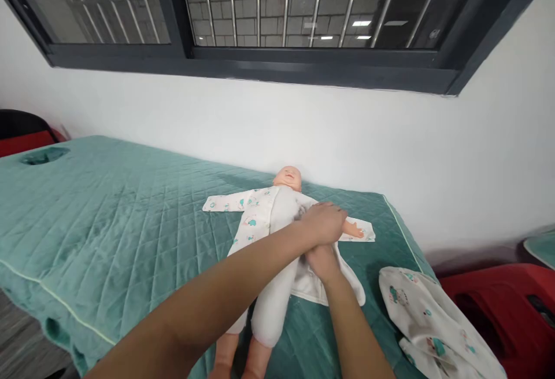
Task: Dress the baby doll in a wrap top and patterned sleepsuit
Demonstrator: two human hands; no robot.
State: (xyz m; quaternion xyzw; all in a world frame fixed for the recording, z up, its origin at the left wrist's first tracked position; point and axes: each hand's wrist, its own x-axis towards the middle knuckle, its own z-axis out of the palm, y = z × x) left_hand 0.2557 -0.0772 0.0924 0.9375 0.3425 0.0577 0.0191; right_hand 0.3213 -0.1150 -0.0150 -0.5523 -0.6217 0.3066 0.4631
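A baby doll lies on its back in white clothes, head toward the wall and bare lower legs toward me. Under it a white printed baby jacket is spread; one sleeve stretches left and the other lies to the right. My left hand reaches across and is closed around the doll's arm on the right. The doll's small hand pokes out past my fingers, over the sleeve. My right hand is closed just below my left hand, by the jacket's open front; its fingers and what they hold are hidden.
A green quilted cover drapes the bed, with a hole at the far left. Folded white printed cloth lies at the right edge. Beyond stands a red plastic object. A white wall and barred window are behind.
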